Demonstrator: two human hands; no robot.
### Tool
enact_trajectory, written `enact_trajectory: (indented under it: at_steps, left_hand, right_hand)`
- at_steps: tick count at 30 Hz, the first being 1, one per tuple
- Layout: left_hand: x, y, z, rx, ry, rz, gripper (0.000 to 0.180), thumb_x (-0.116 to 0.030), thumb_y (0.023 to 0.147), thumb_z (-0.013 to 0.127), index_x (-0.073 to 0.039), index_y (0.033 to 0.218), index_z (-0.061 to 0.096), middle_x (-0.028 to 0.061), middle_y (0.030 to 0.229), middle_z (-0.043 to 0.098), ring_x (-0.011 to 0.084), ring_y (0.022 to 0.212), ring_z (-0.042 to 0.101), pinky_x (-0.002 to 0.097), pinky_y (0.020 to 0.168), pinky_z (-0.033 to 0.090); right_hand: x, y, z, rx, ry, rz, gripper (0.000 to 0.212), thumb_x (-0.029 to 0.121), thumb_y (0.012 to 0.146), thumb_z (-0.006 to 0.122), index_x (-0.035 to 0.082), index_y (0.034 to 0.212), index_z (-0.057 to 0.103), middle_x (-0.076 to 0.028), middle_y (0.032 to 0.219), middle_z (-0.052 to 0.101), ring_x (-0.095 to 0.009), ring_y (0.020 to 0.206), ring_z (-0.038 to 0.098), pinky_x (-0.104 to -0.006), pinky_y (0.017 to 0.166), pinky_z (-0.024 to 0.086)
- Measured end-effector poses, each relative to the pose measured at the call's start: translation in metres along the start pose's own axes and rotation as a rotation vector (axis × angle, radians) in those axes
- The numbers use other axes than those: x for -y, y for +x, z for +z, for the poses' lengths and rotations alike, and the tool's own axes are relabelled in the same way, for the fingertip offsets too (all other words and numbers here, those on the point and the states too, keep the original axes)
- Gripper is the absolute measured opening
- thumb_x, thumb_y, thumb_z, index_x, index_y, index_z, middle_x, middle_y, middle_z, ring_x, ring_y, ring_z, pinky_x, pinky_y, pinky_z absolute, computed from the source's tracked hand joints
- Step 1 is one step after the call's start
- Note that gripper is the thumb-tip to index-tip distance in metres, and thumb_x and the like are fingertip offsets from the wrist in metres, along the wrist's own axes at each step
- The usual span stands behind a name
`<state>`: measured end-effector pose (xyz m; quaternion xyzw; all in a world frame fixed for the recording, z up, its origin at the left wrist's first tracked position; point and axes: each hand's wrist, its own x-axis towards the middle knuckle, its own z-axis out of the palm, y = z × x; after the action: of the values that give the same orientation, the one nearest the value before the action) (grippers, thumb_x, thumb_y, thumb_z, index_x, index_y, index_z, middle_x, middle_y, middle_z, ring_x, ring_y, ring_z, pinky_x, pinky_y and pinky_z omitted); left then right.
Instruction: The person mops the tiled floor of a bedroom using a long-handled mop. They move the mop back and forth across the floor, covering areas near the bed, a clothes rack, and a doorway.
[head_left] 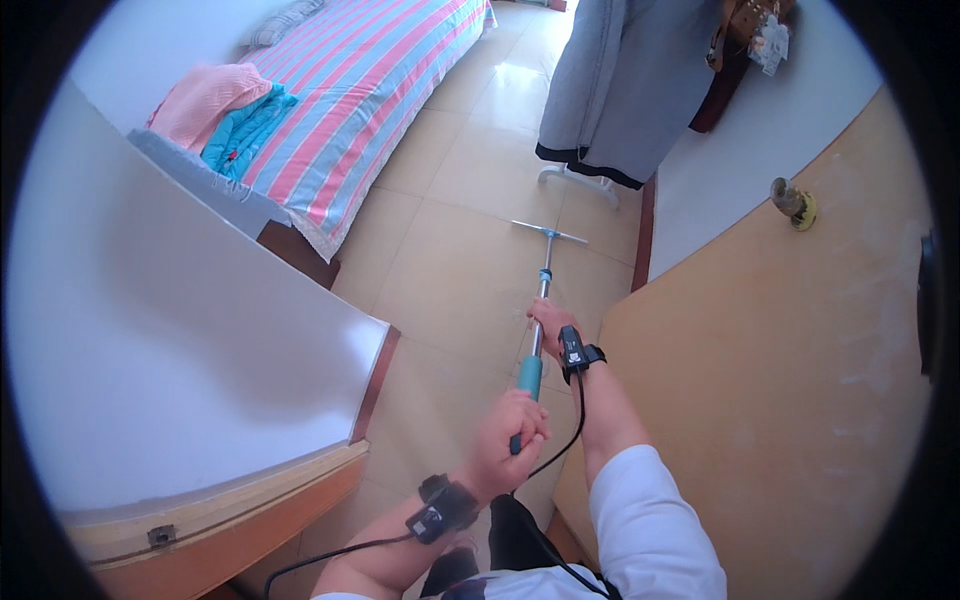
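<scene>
A long-handled floor squeegee (530, 376) slants away from me, with a teal grip, a silver pole and a thin T-shaped head (550, 233) that appears to rest on the beige tiles. My left hand (510, 440) is closed around the near end of the teal grip. Farther up, my right hand (554, 326) wraps round the metal pole. Both wrists carry black strapped devices with cables.
An open wooden door (740, 330) with a round knob (796, 205) stands on the right. A white wall corner (385, 330) juts in at left. Beyond are a striped bed (360, 110) and a rack's white foot (580, 182) under hanging grey cloth (630, 90).
</scene>
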<state>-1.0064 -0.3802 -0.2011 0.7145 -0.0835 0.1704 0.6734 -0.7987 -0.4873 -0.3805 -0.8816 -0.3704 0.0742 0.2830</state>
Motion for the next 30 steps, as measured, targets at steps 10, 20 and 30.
enact_trajectory:
  at_steps: [10,20,30]
  left_hand:
    - [-0.072,-0.089,-0.020,0.001,0.052,-0.019,0.026,0.011,0.068,0.050,-0.009,0.064,0.033,0.0057,0.070,0.053,0.0242,0.066,0.053,0.0410,0.077,0.039]
    - [-0.218,-0.313,-0.046,-0.111,0.038,-0.072,0.009,0.003,0.066,0.057,-0.004,0.067,0.052,0.0095,0.073,0.057,0.0285,0.065,0.052,0.0367,0.069,0.041]
    - [-0.377,-0.565,-0.059,-0.445,0.125,-0.256,0.019,0.000,0.059,0.053,-0.011,0.058,0.038,0.0072,0.068,0.061,0.0227,0.066,0.057,0.0401,0.073,0.040]
  right_hand:
    - [0.092,-0.067,0.031,0.318,-0.115,0.081,0.015,0.003,0.072,0.059,0.005,0.088,0.058,-0.014,0.093,0.059,-0.034,0.089,0.060,-0.0422,0.072,0.051]
    - [0.284,-0.243,0.072,0.575,-0.140,-0.133,0.015,0.003,0.074,0.056,0.006,0.088,0.060,-0.013,0.091,0.061,-0.033,0.090,0.060,-0.0432,0.073,0.050]
    - [0.490,-0.419,0.142,0.901,-0.139,-0.501,0.012,0.010,0.079,0.053,0.008,0.088,0.059,-0.011,0.090,0.061,-0.032,0.086,0.061,-0.0427,0.071,0.052]
